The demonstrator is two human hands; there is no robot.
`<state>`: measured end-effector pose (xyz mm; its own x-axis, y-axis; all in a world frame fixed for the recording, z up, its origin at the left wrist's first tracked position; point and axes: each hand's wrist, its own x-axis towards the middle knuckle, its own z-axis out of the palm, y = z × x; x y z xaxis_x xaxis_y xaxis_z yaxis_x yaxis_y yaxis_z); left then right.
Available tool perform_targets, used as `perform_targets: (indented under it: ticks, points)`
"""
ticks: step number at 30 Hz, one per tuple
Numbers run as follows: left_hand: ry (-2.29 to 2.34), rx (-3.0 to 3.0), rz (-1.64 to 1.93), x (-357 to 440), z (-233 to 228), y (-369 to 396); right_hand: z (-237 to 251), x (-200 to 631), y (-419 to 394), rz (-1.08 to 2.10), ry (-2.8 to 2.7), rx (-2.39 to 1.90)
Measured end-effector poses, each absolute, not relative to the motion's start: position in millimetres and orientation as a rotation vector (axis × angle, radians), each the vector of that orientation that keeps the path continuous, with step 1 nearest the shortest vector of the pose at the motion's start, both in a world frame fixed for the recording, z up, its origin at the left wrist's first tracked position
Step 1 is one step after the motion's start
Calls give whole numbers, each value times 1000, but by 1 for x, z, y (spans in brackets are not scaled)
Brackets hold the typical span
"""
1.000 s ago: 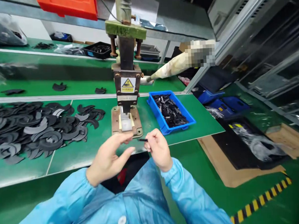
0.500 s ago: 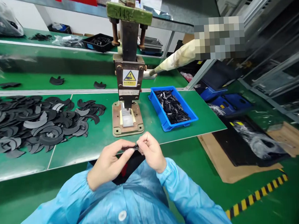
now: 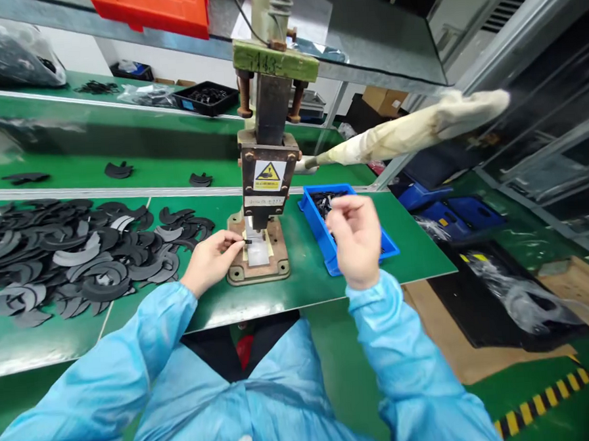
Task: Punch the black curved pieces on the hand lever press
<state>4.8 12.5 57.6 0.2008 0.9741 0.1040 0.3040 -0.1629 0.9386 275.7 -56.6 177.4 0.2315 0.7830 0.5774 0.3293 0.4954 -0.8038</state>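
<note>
Head view shows the two hands well apart, one at the press and the other by the bin. The left hand (image 3: 210, 261) pinches a small black part (image 3: 249, 241) between thumb and forefinger, with the part over the left side of the pale metal plate (image 3: 258, 254) on the base of the press (image 3: 271, 169), below and in front of its dark ram. The right hand (image 3: 359, 240) is raised in front of the blue bin (image 3: 318, 236), hiding part of it, its fingers bent in toward the thumb; whether it holds anything, I cannot tell. Small black pieces (image 3: 324, 202) lie heaped in that bin, which stands on the green table (image 3: 419, 257) to the right of the press. On the left side of the table spreads a heap of dark curved pieces (image 3: 94, 260), some catching the light as grey. A yellow warning label (image 3: 267, 174) faces out from the press, and a cream-wrapped lever (image 3: 393, 136) reaches out to its right. Behind the metal rail, three loose dark pieces (image 3: 119, 170) lie on a green surface.
</note>
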Motion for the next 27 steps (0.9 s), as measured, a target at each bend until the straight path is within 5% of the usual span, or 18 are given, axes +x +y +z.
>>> perform_targets:
  ticks: [6, 12, 27]
  points:
    - [1138, 2261, 960, 13, 50, 44, 250, 283, -10, 171, -1463, -559]
    - [1061, 2438, 947, 18, 57, 44, 279, 266, -20, 247, -1540, -568]
    - [1089, 2385, 912, 16, 58, 28, 165, 260, -82, 21, -1641, -687]
